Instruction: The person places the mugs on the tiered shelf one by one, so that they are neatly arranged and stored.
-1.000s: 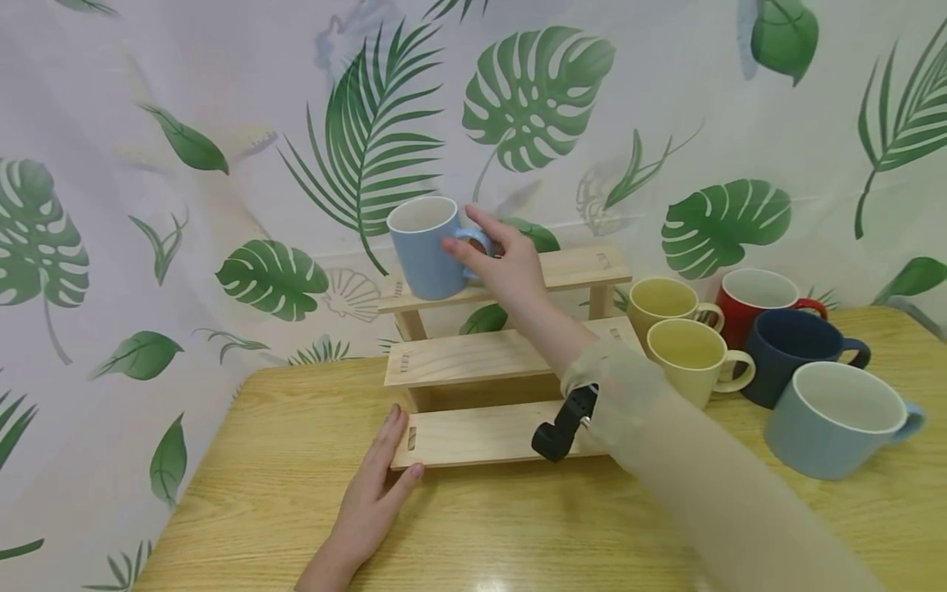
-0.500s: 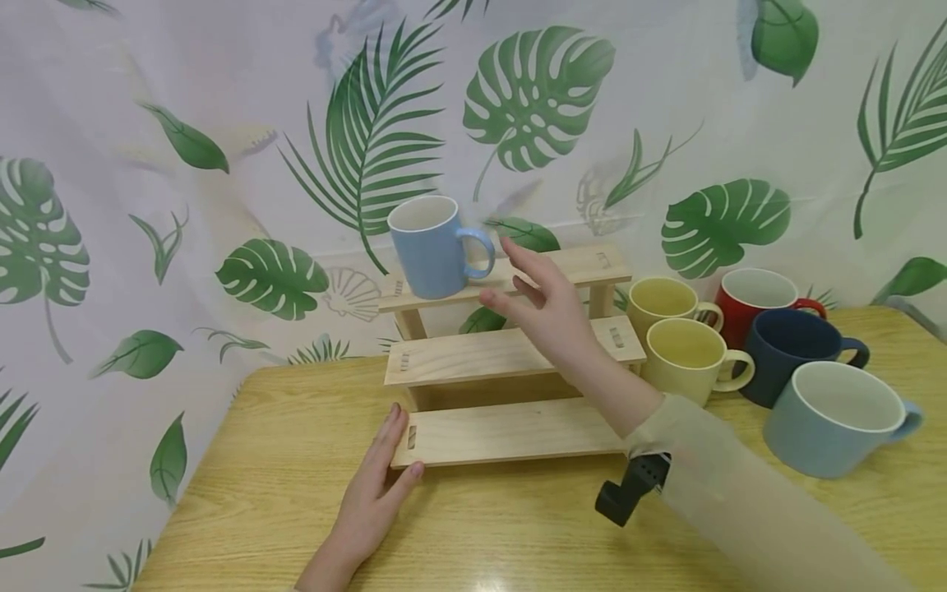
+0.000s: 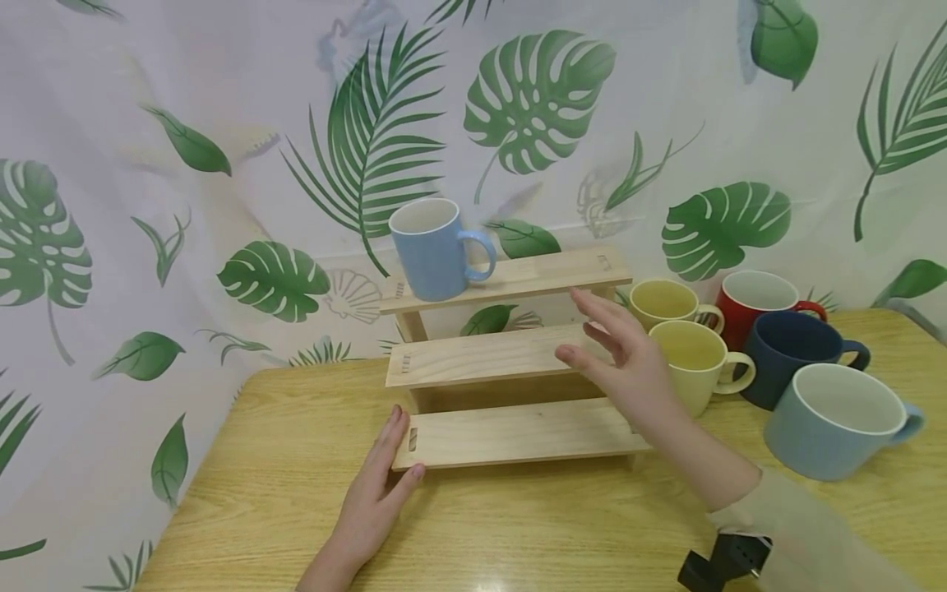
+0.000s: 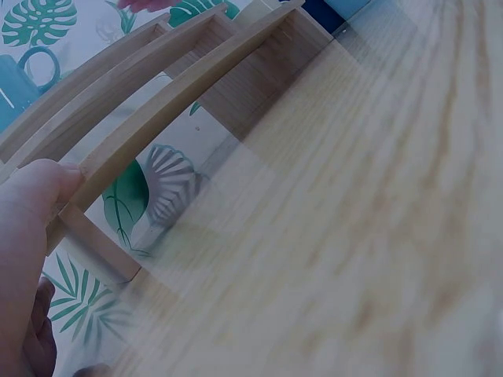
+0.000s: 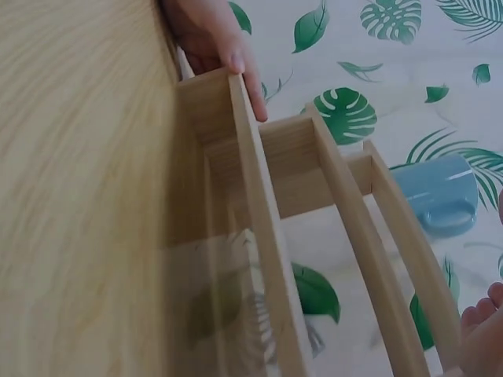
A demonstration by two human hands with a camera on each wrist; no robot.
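Observation:
A three-step wooden shelf (image 3: 510,432) stands on the table. Upright on the left part of its top step is a light blue mug (image 3: 429,259), its handle turned right. My left hand (image 3: 370,501) lies against the left end of the lowest step, fingers along the end and thumb at the front edge; the left wrist view shows that thumb (image 4: 39,192) on the corner. My right hand (image 3: 629,362) hangs in front of the shelf's right end, holding nothing, thumb and fingers apart. Nearest to it is a pale yellow mug (image 3: 690,353), partly hidden by the hand.
Right of the shelf stand another yellow mug (image 3: 658,302), a red mug (image 3: 740,308), a navy mug (image 3: 784,358) and a wide light blue mug (image 3: 832,432). A leaf-patterned cloth (image 3: 244,189) hangs behind the wooden table (image 3: 296,436).
My right hand has let go of the blue mug's handle and moved right and down toward the mug group. The mug stays on the top step; my left hand has not moved.

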